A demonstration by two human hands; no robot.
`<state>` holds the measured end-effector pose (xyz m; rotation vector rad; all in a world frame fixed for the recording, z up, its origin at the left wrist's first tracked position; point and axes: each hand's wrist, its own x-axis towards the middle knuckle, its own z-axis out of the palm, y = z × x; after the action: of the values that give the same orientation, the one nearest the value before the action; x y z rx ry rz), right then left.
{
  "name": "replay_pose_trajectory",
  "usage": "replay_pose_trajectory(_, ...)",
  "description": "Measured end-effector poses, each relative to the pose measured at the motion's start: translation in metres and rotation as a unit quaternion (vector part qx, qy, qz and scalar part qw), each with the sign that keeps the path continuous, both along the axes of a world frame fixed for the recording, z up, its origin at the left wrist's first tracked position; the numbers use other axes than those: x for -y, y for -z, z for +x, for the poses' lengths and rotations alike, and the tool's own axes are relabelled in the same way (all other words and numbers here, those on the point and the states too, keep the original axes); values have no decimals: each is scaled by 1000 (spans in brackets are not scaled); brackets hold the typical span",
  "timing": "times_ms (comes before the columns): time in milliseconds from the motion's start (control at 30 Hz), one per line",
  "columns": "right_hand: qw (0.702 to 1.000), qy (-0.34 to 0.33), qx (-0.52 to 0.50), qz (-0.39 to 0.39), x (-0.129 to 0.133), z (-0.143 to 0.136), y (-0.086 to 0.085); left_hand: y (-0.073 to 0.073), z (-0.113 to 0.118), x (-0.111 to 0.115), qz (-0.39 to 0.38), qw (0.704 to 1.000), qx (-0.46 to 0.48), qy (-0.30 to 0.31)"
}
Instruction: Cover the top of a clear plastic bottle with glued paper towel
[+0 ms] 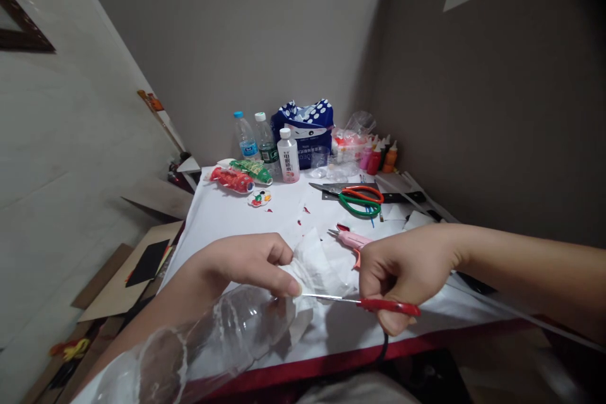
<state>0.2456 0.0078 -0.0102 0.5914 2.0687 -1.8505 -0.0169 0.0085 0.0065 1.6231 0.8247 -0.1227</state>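
My left hand (pixel 258 265) is closed, pinching a crumpled white tissue (pixel 315 265) between thumb and fingers. A thin metal blade runs from that thumb to the red-handled scissors (pixel 391 307), seen edge-on, in my closed right hand (pixel 407 271). The blade tip is hidden at the thumb and tissue. A large clear plastic bottle form (pixel 227 328) with whitish seams lies beneath my left hand and forearm, its end against the tissue; whether the left fingers also grip it, I cannot tell. A pink glue gun (pixel 353 239) lies just behind my right hand.
On the white-covered table (pixel 227 218) lie green-and-orange-handled scissors (pixel 360 202), a red painted bottle (pixel 231 179), a green one (pixel 253 169) and a small paint palette (pixel 259 198). Drink bottles (pixel 288 158), a blue package (pixel 307 129) and paint bottles (pixel 374 160) stand behind. Cardboard (pixel 127 278) leans at left.
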Motion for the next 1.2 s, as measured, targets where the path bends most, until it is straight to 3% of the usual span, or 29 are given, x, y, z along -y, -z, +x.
replay_pose_trajectory(367,1000,24,4,14,0,1,2,1,1,-2,-8,1000,17,22)
replay_pose_trajectory(567,1000,5,20,4,1,1,2,3,-1,-2,-22,999,34,7)
replay_pose_trajectory(867,999,33,-15,13,2,3,4,6,-2,0,-76,995,57,-14)
replay_pose_trajectory(1067,999,32,-10,36,2,4,4,3,-2,1,-39,998,41,-25)
replay_pose_trajectory(1200,1000,17,-11,-8,3,2,7,2,-3,1,-38,998,43,-23)
